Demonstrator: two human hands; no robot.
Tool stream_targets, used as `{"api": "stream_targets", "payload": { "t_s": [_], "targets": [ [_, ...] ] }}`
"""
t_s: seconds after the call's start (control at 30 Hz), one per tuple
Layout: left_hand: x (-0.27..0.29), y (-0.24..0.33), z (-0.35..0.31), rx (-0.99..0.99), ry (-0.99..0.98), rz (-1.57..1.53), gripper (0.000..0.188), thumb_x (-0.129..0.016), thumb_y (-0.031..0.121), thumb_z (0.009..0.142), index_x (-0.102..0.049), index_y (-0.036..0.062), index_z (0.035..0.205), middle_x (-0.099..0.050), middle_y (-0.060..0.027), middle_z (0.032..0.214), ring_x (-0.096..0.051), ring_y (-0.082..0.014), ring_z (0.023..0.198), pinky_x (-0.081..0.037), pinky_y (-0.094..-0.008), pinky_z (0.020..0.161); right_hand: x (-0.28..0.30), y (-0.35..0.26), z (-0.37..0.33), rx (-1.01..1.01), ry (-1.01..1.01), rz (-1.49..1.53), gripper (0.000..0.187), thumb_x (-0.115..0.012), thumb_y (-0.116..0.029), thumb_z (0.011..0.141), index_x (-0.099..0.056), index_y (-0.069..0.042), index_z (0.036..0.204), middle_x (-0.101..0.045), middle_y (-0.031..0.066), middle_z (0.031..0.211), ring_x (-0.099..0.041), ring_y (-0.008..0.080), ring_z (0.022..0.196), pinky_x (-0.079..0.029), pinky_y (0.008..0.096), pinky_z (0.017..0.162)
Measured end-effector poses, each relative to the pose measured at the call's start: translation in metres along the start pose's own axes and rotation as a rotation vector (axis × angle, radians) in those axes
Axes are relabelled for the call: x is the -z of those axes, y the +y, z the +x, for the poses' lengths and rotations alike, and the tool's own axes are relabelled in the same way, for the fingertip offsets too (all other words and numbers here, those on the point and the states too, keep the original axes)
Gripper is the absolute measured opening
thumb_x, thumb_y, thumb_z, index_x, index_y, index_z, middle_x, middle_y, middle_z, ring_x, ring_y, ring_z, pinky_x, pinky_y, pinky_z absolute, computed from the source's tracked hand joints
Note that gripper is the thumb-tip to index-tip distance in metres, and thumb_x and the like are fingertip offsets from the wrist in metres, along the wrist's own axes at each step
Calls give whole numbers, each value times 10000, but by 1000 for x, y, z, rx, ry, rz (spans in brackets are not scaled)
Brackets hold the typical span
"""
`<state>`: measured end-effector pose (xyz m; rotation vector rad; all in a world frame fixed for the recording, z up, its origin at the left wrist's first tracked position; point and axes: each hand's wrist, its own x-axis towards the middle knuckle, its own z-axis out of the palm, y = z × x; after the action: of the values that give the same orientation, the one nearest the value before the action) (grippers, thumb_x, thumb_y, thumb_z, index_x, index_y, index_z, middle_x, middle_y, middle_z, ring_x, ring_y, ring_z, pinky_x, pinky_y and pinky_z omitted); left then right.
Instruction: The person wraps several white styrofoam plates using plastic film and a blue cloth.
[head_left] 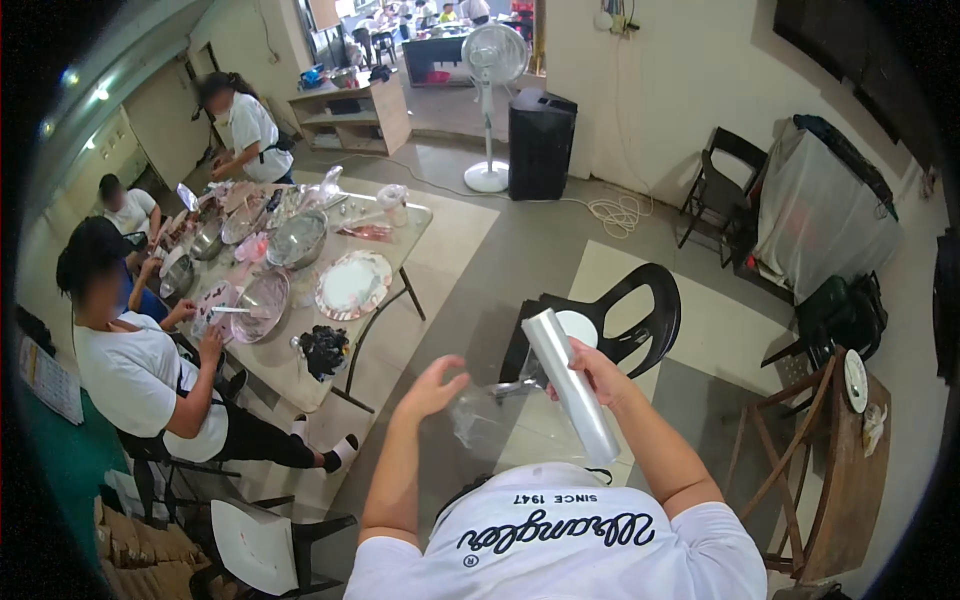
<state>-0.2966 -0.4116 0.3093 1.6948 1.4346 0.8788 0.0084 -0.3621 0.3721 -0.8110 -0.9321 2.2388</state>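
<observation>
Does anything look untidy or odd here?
The white cable lies in loose, untidy loops on the floor. Also, clear film beside the roll in the right hand looks crumpled rather than smooth.

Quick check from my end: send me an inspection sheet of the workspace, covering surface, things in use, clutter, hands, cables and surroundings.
Surface: cream rectangular folding table, crowded with round metal bowls.
Things in use: long roll of clear plastic film, held up off the table; loose clear film hangs beside it.
Clutter: crumpled black plastic bag near the table's near edge.
Hands: right hand grips the roll; left hand open near the loose film, contact unclear.
Cables: thin pale cable coiled on the floor near the wall.
Surroundings: white pedestal fan; black plastic chair just ahead; three other people around the table.
</observation>
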Motion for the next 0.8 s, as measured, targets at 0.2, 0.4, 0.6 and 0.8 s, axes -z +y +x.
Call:
{"api": "stream_targets", "payload": {
  "t_s": [0.2,0.4,0.6,0.8],
  "targets": [
    [-56,75,32,-3,-220,-771,379,-527,234,905,-470,-21,1180,-548,-65,1060,-516,-131,961,-430,-286,845,-12,-5,7,-8,-64,-113,578,-475,-168,717,-345,-38,1265,-491,153,1046,-570,259,856,-523,393,698],
    [-59,89,19,187,-278,-631,161,-553,196,889,-533,40,852,-546,-5,755,-515,-81,667,-422,-237,604,-24,-11,-16,99,29,-488,720,-779,-296,624,-432,-21,1193,-549,87,1002,-555,164,873,-477,316,761],
    [-79,98,10,-13,-185,-495,268,-558,288,884,-514,26,850,-529,-21,670,-533,-130,632,-435,-281,583,-33,-8,-27,174,119,-701,581,-731,-89,604,-477,-32,1123,-577,44,946,-566,139,842,-466,306,779],
    [-33,163,-21,-226,-607,432,363,-560,380,844,-570,18,879,-575,-146,693,-588,-308,665,-465,-398,592,-87,-40,-73,100,22,-831,413,-718,-75,575,-546,-59,950,-591,27,842,-567,124,781,-476,302,716]
  ]
}}
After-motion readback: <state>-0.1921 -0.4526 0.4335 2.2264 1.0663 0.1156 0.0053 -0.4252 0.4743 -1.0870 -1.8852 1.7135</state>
